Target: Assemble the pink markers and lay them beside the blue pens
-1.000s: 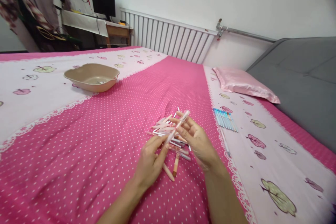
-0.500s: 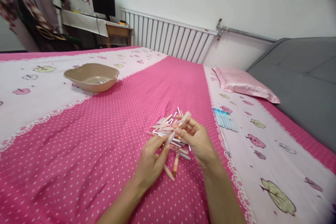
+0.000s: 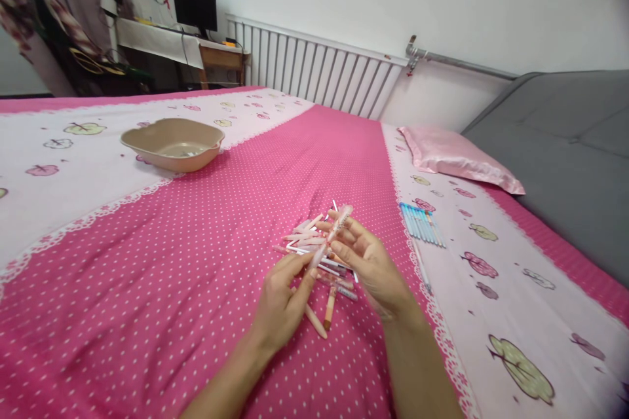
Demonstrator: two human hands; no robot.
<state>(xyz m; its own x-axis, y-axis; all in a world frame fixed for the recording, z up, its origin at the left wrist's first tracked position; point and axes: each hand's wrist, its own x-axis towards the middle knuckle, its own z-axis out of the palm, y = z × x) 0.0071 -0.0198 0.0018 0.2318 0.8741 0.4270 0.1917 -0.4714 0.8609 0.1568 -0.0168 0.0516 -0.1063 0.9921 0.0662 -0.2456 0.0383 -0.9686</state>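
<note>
Between my two hands, a pale pink pen (image 3: 338,226) is held slanting, its upper end pointing away from me. My left hand (image 3: 285,298) pinches the lower end of it between thumb and fingers. Around the upper part, my right hand (image 3: 371,262) has its thumb in front and its fingers behind, with a looser hold. Below both hands lies a loose pile of pink and white pens and pen parts (image 3: 299,236). A pen with an orange-brown end (image 3: 329,308) and a pale pink barrel (image 3: 316,322) lie at the near side of the pile.
To the right, a row of blue pens (image 3: 421,226) lies on the bedspread, with a single clear pen (image 3: 421,270) nearer me. A beige basin (image 3: 171,160) with small pieces inside sits at the left. A pink pillow (image 3: 462,158) rests by the grey headboard (image 3: 560,137).
The fingers of my right hand have loosened and spread along the pen, baring more of its upper part. My left hand has hardly moved.
</note>
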